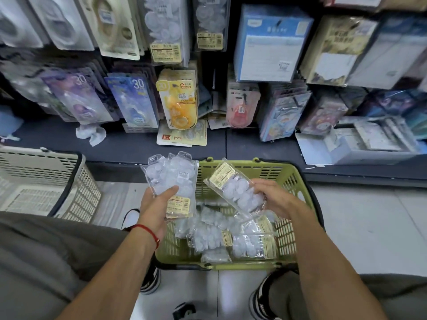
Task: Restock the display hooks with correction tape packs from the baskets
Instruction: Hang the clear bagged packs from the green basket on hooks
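Note:
My left hand [157, 204] grips a small stack of clear correction tape packs [175, 174], held upright above the left rim of the green basket [298, 179]. My right hand [275, 197] holds another clear pack [238, 190] tilted over the basket, its yellow label toward the upper left. Several more clear packs [221, 236] lie in the basket's bottom. Matching clear packs [164, 26] hang on the display hooks at the top centre of the rack.
A beige basket [57, 181] stands on the floor to the left. The rack holds purple [80, 98], blue [136, 100], yellow [180, 100] and pink [240, 105] tape packs. Loose packs and a crumpled cloth [91, 133] lie on the dark shelf. My shoes flank the green basket.

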Motion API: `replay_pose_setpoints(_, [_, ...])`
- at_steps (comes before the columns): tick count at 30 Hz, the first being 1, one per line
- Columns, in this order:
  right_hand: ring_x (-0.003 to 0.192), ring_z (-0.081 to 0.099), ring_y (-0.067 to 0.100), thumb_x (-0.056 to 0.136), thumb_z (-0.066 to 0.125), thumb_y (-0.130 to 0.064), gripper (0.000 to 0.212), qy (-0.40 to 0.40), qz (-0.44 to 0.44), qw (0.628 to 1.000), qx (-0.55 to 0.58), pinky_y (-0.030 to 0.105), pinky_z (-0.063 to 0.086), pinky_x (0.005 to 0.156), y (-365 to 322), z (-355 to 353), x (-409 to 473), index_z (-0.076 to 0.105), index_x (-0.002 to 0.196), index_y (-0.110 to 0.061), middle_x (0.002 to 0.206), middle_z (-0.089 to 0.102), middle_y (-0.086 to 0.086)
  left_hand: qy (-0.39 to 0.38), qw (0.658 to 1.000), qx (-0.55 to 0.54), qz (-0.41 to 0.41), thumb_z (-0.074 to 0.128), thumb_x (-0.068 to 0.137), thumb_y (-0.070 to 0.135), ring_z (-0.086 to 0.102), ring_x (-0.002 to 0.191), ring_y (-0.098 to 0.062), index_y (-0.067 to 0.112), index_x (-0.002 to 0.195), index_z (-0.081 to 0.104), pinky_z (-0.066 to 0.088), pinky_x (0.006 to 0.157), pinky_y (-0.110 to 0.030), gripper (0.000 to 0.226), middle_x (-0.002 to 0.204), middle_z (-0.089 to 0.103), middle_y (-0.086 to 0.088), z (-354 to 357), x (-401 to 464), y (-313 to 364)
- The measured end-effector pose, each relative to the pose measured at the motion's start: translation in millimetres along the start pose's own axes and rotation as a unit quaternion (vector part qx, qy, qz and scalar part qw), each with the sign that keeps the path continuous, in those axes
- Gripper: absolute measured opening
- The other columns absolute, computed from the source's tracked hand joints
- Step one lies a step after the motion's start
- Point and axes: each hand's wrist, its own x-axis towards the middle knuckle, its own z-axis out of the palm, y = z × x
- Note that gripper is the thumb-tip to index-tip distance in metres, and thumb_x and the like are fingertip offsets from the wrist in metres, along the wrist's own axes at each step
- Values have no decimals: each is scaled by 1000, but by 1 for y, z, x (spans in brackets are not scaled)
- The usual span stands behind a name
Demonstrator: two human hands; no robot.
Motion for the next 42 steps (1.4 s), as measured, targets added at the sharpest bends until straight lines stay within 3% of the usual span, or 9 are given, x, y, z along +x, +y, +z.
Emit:
replay_pose_setpoints(4, [89,67,16,98,62,-9,32,-38,-48,983,-174,36,57,77,-70,-19,-32,81,114,-29,96,77,-4,-7,999,30,24,79,89,19,76,93,-31,27,118,61,62,75,-43,36,105,76,-8,11,-2,7])
replay_pose_setpoints(7, [68,54,1,97,75,-28,21,-101,-112,916,-372,19,47,69,-127,-9,-48,80,113,-40,74,62,-17,-77,996,43,25,70,93,15,73,81,-28,18,114,61,58,67,-39,23,97,73,-10,23,-7,19])
replay_pose_setpoints(11, [80,58,-7,86,86,-36,30,28,-243,855,-458,25,47,78,-172,20,-46,71,112,-32,86,62,-23,-189,982,11,-2,64,98,15,70,67,-25,17,108,59,55,58,-34,11,81,67,-10,39,-21,38])
replay_pose_setpoints(19, [107,56,2,90,81,-39,52,220,-411,806,-363,25,48,96,-203,36,-49,59,135,-27,121,62,-15,-271,958,-39,87,93,65,19,76,93,-33,20,136,54,63,71,-45,81,116,77,-16,74,-48,89])
replay_pose_setpoints(23, [113,60,9,95,67,-55,61,317,-370,843,-230,37,51,100,-219,31,-53,42,144,-30,136,54,-8,-242,960,-59,127,89,63,18,78,80,-27,21,135,54,62,60,-39,80,103,80,-12,90,-43,145])
replay_pose_setpoints(27, [93,75,14,91,71,-58,38,227,-293,926,-75,49,61,90,-223,38,-48,68,112,-26,101,77,-6,-250,951,-18,179,89,61,21,77,89,-29,20,135,52,64,73,-47,83,112,79,-10,98,-36,195])
replay_pose_setpoints(35, [71,77,17,103,66,-22,8,202,-372,902,81,29,58,58,-251,55,-35,70,101,-16,88,81,2,-294,938,-38,182,87,66,31,79,92,-33,19,135,55,64,66,-45,77,114,78,-16,108,-24,224])
replay_pose_setpoints(39, [80,78,24,92,61,-38,16,238,-378,889,98,41,58,66,-265,55,-30,67,98,-25,92,80,4,-248,946,-29,208,85,70,36,76,101,-39,22,137,55,60,83,-65,75,116,77,-17,102,-16,233])
replay_pose_setpoints(42, [71,78,26,94,59,-40,11,260,-380,884,85,46,60,57,-280,51,-31,65,92,-30,90,79,7,-174,935,-6,309,88,71,30,78,99,-26,26,124,62,64,76,-45,59,114,79,-4,89,-9,242])
